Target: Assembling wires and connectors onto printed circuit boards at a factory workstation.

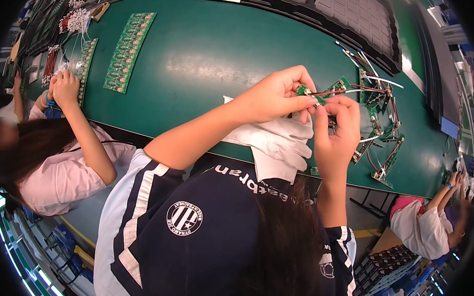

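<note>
Between my two hands is a small green circuit board (304, 91), with red, black and white wires running off to the right. My left hand (281, 95) is closed, its thumb and fingers pinching the board. Close by on the right, my right hand (340, 122) has thumb and forefinger pinched at the board's lower end; the fingers partly hide the contact. A crumpled white cloth (272, 145) lies below my hands at the table's near edge. Just right of my hands spreads a loose pile of wired green boards (377, 116).
A long green board panel (130, 52) lies on the green table (199, 53) to the left. Black trays (359, 20) line the far edge. White-ended wire bundles (75, 21) are at far left. A co-worker's clasped hands (66, 88) are left; another person (427, 227) sits right.
</note>
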The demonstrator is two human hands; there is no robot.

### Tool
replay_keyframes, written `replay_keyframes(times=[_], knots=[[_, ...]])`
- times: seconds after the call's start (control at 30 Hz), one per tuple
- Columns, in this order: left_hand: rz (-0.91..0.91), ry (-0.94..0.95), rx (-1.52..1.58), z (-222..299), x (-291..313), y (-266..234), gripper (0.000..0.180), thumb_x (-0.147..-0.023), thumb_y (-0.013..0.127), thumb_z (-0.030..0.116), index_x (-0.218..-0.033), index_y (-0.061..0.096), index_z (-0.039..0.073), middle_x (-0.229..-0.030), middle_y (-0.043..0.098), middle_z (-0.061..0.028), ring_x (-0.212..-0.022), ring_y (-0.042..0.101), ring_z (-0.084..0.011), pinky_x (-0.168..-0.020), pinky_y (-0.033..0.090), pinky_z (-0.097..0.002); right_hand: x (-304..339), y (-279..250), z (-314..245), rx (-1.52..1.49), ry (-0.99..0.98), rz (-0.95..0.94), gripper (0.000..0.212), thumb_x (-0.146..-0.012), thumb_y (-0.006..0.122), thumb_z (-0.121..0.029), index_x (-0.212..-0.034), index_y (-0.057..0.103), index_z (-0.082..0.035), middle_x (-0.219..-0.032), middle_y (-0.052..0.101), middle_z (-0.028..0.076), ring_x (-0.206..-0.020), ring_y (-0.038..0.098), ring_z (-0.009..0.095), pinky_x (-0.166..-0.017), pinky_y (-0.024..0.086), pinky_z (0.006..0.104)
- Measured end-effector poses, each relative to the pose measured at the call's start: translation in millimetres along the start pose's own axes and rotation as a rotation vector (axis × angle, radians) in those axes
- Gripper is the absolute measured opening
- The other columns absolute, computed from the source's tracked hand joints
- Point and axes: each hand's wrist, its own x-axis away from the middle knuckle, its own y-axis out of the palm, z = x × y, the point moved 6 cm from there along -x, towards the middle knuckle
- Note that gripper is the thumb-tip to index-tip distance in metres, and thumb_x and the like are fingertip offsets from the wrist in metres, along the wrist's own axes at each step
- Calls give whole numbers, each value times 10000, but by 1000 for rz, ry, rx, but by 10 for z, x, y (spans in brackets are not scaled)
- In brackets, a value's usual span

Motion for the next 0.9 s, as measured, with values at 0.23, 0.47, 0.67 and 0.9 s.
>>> replay_keyframes(times=[0.23,0.47,0.67,0.9], knots=[[68,-34,31,-41,18,-41,118,-849,529,44,-913,435,15,-708,567,-58,-580,541,-82,-502,420,-194,22,67,-14,18,-18,32,79,-740,592,19,-773,521,21,-859,516,129,-722,540,212,-619,451,294],[130,-61,-134,-58,34,-75,116,-841,536,43,-899,439,20,-673,557,-45,-552,536,-75,-474,415,-199,52,118,20,54,-25,45,87,-733,589,19,-771,511,22,-862,520,139,-734,539,237,-623,448,307],[278,278,-803,131,57,-50,178,-802,573,42,-977,570,11,-805,581,-61,-612,573,-118,-551,466,-235,41,95,27,130,-17,64,99,-731,588,16,-765,495,15,-861,508,142,-761,521,268,-638,434,336],[329,400,-962,130,94,-1,206,-746,585,38,-948,588,-1,-879,587,-105,-659,595,-186,-589,492,-267,40,166,33,165,-23,55,100,-736,585,12,-766,490,17,-870,498,148,-792,512,282,-661,429,349]])
